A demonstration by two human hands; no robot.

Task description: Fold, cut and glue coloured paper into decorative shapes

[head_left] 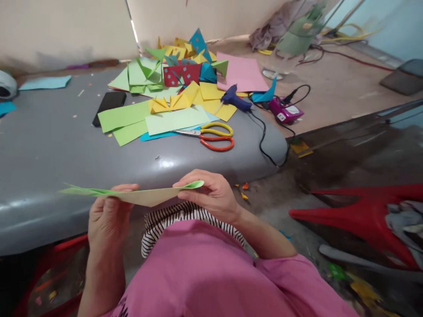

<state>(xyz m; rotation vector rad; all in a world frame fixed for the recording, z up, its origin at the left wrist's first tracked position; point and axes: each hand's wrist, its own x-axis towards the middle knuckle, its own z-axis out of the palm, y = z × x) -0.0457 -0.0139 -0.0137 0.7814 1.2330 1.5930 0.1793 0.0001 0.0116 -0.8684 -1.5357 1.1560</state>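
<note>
Well beyond held paper (150, 199), scissors (200, 134) (sideways)

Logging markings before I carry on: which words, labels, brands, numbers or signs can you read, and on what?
"M...": dark lettering on the pink fabric shirt, cut off by the picture's bottom edge; the rest is unclear.
Too small to read: any marking on the purple plastic power block.
No writing shows on the folded pale-green paper.

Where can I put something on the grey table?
Mostly bare: left of the flat black thing, and a narrower strip between the scissors and the front edge of the table. Behind the scissors it's crowded with coloured papers and a glue gun.
</note>
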